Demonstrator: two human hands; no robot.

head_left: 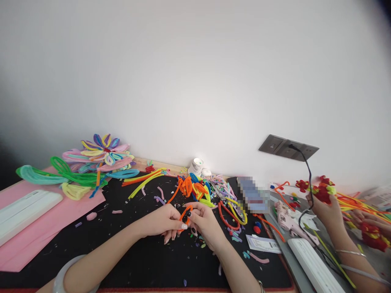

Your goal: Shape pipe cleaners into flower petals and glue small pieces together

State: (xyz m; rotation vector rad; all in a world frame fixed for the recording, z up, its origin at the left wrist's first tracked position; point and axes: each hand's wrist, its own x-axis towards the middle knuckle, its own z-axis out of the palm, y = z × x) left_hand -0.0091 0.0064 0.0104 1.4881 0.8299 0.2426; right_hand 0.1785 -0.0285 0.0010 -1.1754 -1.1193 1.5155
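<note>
Left hand (165, 220) pinches a bent orange pipe cleaner (185, 211) between thumb and fingers; right hand (207, 222) pinches the same piece close beside it. Both hands are above a black mat (146, 260) strewn with cut scraps. Just beyond them lie orange coils (185, 186). To the right, a red loop (226, 217) lies near a printed packet (262, 244). At left, pink paper (61, 232) bears a white device (30, 209). At far right, a co-worker's hand (329, 212) holds a red flower (324, 193).
</note>
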